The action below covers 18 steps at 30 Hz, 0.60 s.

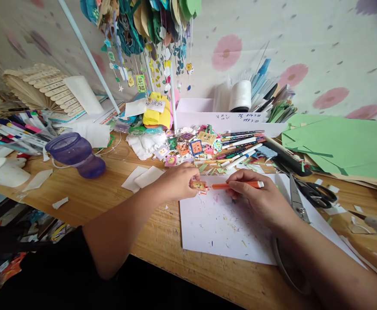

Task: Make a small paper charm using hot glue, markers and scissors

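My left hand (180,180) pinches a small paper cutout (198,185) with a yellow face drawn on it and an orange-red border. In my right hand (256,193) is an orange marker (219,186), held level, its tip pointing left at the cutout's right edge. Whether the tip touches the cutout I cannot tell. Both hands are over a white sheet of paper (214,232) speckled with ink marks. Just beyond them lies a pile of small coloured paper cutouts (196,147), many with drawn faces.
Several markers (243,155) lie behind my right hand. Black-handled scissors (314,193) rest at the right, near green paper sheets (343,146). A purple jar (75,155) and a white cup (4,172) stand at the left. Strings of paper shapes (167,64) hang at the back.
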Motion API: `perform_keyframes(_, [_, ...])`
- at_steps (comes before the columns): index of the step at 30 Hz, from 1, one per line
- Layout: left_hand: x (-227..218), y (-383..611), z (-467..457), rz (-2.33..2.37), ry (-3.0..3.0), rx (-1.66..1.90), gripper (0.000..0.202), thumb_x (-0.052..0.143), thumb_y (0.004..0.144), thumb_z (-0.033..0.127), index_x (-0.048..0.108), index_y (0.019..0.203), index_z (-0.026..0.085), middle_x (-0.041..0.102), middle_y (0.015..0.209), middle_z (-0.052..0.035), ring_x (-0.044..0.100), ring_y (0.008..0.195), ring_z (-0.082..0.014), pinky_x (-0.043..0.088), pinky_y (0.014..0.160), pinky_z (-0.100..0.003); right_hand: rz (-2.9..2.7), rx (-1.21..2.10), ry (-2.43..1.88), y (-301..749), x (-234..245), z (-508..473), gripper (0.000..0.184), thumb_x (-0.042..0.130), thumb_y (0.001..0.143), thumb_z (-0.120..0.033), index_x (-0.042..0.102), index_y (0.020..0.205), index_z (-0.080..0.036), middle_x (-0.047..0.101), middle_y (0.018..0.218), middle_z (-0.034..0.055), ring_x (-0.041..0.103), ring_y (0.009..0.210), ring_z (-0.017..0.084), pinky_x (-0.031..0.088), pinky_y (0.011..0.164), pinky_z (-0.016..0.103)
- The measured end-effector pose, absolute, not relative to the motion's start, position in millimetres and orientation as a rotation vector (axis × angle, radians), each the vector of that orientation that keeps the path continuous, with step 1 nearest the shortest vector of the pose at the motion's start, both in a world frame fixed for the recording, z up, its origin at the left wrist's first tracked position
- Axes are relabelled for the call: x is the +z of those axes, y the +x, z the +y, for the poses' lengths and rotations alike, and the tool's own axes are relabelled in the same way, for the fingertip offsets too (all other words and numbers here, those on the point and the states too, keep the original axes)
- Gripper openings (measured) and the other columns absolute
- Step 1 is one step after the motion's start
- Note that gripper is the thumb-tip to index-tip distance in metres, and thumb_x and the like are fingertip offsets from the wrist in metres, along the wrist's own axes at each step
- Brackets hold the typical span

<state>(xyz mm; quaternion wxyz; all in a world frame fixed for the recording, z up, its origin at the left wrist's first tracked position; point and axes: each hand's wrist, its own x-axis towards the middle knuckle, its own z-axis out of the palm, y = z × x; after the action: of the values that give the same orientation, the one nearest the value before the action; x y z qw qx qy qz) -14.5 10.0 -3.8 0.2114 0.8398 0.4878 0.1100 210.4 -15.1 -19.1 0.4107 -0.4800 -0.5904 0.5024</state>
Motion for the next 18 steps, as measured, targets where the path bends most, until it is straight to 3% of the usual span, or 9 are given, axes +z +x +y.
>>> perform_keyframes(4, [-3.8, -14.6, 9.9, 1.35, 2.321, 0.324, 0.021, 0.055, 0.065, 0.022, 0.058, 0.086, 0.023, 0.058, 0.101, -0.0015, 0.057, 0.085, -0.0167, 0.044, 0.071, -0.029, -1.543, 1.193, -1.251, 210.5, -19.0, -15.4, 0.017, 0.065, 0.08, -0.037, 0.062, 0.079, -0.02, 0.06, 0.07, -0.0008, 0.053, 0.065, 0.013, 0.038, 0.062, 0.027])
perform_keyframes(18, [-0.8, -15.9, 11.6, 1.241, 2.292, 0.28, 0.026, 0.059, 0.065, 0.019, 0.063, 0.09, 0.023, 0.058, 0.096, -0.0011, 0.057, 0.084, -0.0154, 0.044, 0.071, -0.027, -1.454, 1.261, -1.231, 209.9, -18.3, -15.0, 0.016, 0.063, 0.08, -0.032, 0.061, 0.071, -0.019, 0.059, 0.06, -0.0009, 0.051, 0.058, 0.013, 0.037, 0.057, 0.028])
